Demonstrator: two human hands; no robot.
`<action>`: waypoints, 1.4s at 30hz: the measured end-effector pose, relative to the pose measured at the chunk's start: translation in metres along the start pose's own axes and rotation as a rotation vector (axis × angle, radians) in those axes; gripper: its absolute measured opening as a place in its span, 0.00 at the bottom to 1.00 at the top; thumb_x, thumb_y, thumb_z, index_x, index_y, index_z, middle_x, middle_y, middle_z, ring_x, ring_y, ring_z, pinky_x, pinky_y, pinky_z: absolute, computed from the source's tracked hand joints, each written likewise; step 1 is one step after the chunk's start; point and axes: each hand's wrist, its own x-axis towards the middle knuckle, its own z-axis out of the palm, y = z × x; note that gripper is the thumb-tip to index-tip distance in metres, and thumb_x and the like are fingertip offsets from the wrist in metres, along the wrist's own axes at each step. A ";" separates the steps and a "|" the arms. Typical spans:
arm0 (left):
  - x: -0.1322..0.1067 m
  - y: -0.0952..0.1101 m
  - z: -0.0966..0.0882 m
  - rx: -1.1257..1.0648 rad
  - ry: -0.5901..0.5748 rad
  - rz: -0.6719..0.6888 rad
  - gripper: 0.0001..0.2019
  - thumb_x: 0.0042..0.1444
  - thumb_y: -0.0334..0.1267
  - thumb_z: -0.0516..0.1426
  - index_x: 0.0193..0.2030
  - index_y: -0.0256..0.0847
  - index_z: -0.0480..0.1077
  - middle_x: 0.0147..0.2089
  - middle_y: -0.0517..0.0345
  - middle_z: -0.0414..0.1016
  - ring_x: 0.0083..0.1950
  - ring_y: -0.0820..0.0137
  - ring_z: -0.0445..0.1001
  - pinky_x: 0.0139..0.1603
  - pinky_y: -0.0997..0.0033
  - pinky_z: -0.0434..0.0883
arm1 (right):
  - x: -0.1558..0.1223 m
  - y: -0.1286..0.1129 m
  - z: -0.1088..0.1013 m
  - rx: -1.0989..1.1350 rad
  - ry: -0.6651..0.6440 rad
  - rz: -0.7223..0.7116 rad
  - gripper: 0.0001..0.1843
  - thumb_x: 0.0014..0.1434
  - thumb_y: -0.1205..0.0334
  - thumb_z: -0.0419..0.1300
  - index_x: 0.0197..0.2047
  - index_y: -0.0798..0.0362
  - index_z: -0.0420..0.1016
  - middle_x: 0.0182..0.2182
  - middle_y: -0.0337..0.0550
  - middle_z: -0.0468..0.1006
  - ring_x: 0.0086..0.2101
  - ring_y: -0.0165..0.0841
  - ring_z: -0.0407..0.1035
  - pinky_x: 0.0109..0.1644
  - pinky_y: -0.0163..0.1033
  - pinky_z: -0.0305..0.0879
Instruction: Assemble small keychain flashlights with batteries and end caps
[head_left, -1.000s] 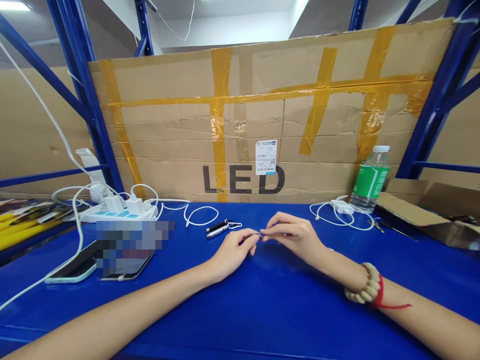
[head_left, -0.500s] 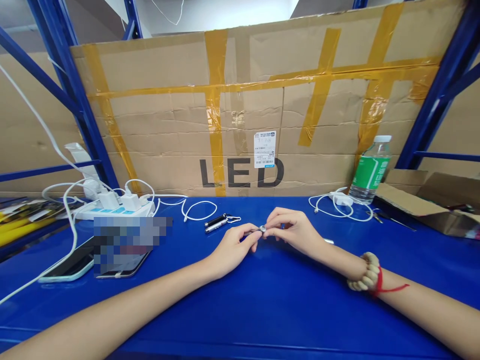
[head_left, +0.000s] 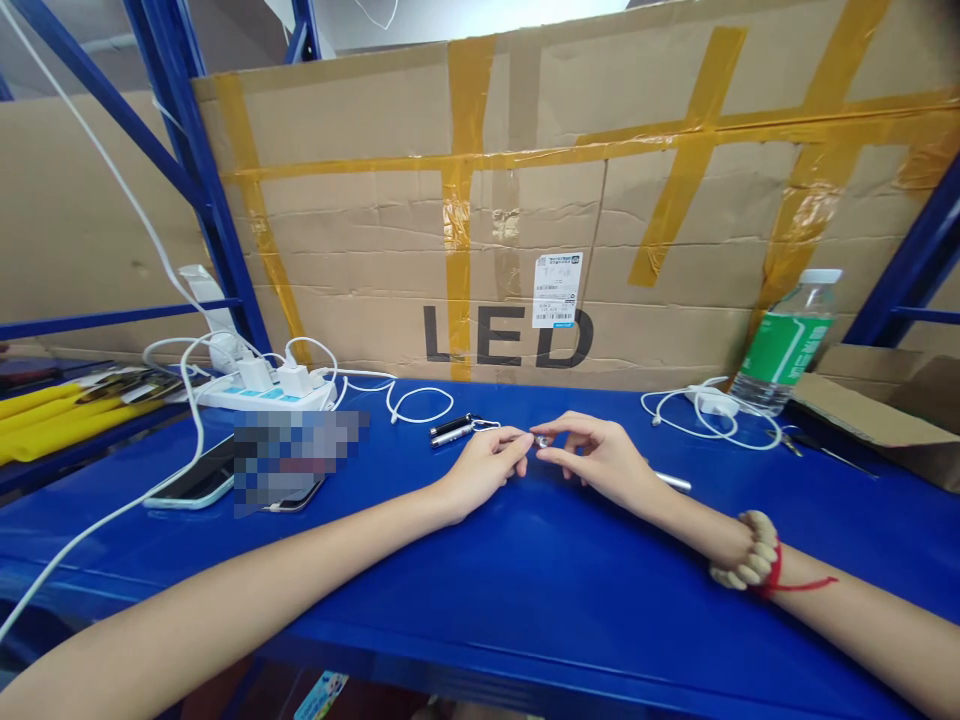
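Note:
A small round silver metal piece (head_left: 541, 442) sits between my two hands, above the blue table. My right hand (head_left: 596, 450) grips it between thumb and index finger, the other fingers curled behind. Close against it on the left, my left hand (head_left: 484, 475) has its thumb and fingers pressed together; whatever they pinch is hidden. Partly behind my right wrist lies a silver tube (head_left: 673, 482). Beyond my left hand, a black and a silver pen-like stick (head_left: 452, 435) lie side by side, with a small clip loop (head_left: 486, 424) at one end.
At left are a white power strip (head_left: 262, 398) with chargers, a phone (head_left: 196, 480) and a blurred-out device. A white cable (head_left: 724, 430), a green-labelled bottle (head_left: 784, 345) and an open cardboard box (head_left: 862, 410) stand at right. A large carton (head_left: 360, 260) backs the table (head_left: 525, 590).
My view has turned left, shifting the scene rightward and showing the table's front edge. My right thumb and index finger are spread wider around the metal piece. More of the silver tube shows.

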 end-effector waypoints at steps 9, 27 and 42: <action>0.001 -0.003 0.000 -0.045 0.025 0.000 0.16 0.56 0.48 0.50 0.29 0.36 0.63 0.23 0.65 0.61 0.20 0.80 0.52 0.21 0.78 0.49 | -0.002 -0.006 0.004 0.011 0.025 -0.006 0.17 0.52 0.50 0.59 0.38 0.54 0.75 0.34 0.45 0.73 0.17 0.24 0.66 0.16 0.31 0.62; 0.001 0.000 0.001 -0.009 0.111 -0.006 0.14 0.58 0.42 0.48 0.40 0.33 0.68 0.22 0.64 0.62 0.22 0.78 0.53 0.24 0.76 0.51 | -0.001 -0.007 0.004 -0.003 0.104 0.165 0.18 0.47 0.48 0.61 0.32 0.56 0.71 0.15 0.38 0.71 0.16 0.30 0.67 0.15 0.31 0.59; -0.001 0.002 0.001 0.059 0.038 0.072 0.14 0.58 0.43 0.47 0.33 0.34 0.66 0.21 0.63 0.61 0.23 0.77 0.55 0.25 0.75 0.53 | -0.001 -0.009 0.005 -0.090 0.048 0.039 0.17 0.54 0.52 0.55 0.42 0.55 0.73 0.34 0.45 0.77 0.17 0.25 0.68 0.17 0.31 0.63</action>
